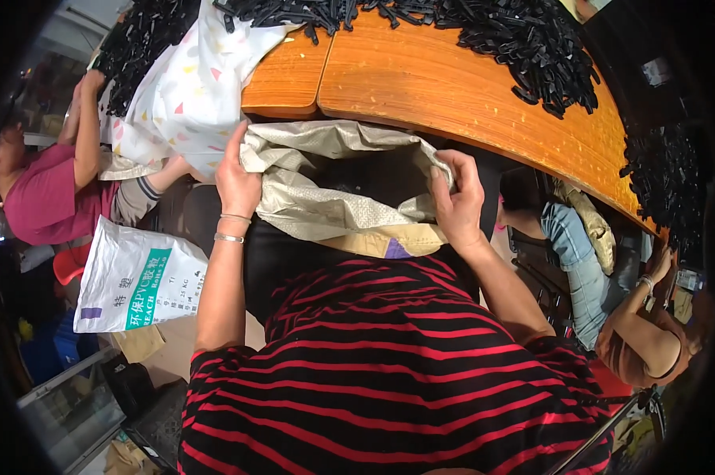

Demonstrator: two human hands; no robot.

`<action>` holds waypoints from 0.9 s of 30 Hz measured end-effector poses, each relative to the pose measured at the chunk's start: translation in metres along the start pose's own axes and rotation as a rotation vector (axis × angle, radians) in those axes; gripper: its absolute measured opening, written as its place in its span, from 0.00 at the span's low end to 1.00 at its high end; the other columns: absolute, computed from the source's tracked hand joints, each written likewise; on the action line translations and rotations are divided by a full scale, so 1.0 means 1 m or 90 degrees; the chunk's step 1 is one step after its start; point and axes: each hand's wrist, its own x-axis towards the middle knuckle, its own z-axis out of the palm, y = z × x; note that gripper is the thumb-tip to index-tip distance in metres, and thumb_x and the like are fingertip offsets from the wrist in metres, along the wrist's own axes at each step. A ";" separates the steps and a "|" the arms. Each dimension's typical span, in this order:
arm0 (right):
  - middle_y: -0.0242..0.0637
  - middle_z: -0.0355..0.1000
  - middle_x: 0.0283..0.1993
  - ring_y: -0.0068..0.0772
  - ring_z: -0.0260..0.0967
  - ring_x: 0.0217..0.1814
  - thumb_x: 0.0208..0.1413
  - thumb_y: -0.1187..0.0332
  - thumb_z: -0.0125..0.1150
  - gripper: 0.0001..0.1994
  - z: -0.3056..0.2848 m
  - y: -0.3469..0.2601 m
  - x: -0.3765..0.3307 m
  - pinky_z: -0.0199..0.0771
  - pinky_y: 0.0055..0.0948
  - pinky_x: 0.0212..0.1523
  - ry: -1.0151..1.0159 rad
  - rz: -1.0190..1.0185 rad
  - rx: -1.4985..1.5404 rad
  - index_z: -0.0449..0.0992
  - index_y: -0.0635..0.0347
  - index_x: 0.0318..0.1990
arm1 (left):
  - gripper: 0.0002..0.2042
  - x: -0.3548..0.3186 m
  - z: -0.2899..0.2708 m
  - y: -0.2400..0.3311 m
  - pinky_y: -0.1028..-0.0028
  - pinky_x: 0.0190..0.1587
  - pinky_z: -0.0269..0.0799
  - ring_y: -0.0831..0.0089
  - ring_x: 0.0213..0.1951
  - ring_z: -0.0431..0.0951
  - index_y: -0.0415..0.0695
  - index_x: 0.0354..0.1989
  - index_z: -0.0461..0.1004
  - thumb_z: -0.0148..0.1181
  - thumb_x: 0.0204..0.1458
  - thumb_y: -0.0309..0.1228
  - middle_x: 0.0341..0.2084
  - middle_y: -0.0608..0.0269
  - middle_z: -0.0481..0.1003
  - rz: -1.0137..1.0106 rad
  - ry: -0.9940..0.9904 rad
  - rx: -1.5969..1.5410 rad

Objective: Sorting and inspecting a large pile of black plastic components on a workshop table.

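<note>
A beige woven sack (326,210) sits at my lap, its wide mouth facing up and its rim folded outward. My left hand (238,178) grips the left side of that rim, thumb along the edge. On the opposite side my right hand (458,198) pinches the rim between thumb and fingers. Dark shadow fills the sack's mouth, and I cannot make out clearly what lies inside. A tan and purple patch shows on the sack's near side, just beyond my striped shirt.
Beyond the sack stands an orange-brown wooden table (421,79), heaped with small black plastic parts (523,47). A white patterned cloth (183,87) drapes over its left part. A white printed sack (140,277) stands at left. One person (56,186) sits left, another (642,332) right.
</note>
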 end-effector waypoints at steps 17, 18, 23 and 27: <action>0.36 0.70 0.39 0.21 0.67 0.40 0.58 0.78 0.51 0.15 0.000 0.006 -0.041 0.68 0.21 0.43 -0.059 0.075 -0.086 0.64 0.66 0.53 | 0.26 0.014 0.045 -0.016 0.65 0.45 0.72 0.54 0.43 0.76 0.46 0.46 0.73 0.53 0.35 0.09 0.40 0.54 0.77 0.195 -0.092 0.016; 0.35 0.69 0.36 0.20 0.66 0.35 0.58 0.77 0.52 0.16 0.004 0.008 -0.037 0.68 0.21 0.38 -0.070 0.129 -0.048 0.64 0.64 0.54 | 0.23 0.013 0.045 -0.022 0.63 0.46 0.72 0.50 0.45 0.75 0.45 0.50 0.70 0.59 0.42 0.16 0.41 0.52 0.76 0.171 -0.147 0.072; 0.32 0.67 0.33 0.18 0.63 0.30 0.59 0.77 0.51 0.16 -0.020 0.005 -0.034 0.65 0.18 0.32 -0.154 0.155 -0.056 0.63 0.64 0.54 | 0.28 0.014 0.022 -0.036 0.67 0.53 0.68 0.54 0.51 0.73 0.43 0.55 0.67 0.63 0.40 0.18 0.48 0.52 0.73 0.047 -0.213 0.033; 0.31 0.69 0.33 0.18 0.66 0.29 0.62 0.70 0.51 0.10 -0.079 0.036 -0.058 0.69 0.19 0.29 0.046 0.288 -0.029 0.68 0.62 0.49 | 0.18 -0.007 -0.028 -0.054 0.71 0.54 0.66 0.71 0.49 0.73 0.38 0.54 0.68 0.58 0.55 0.26 0.48 0.59 0.73 -0.191 -0.001 -0.125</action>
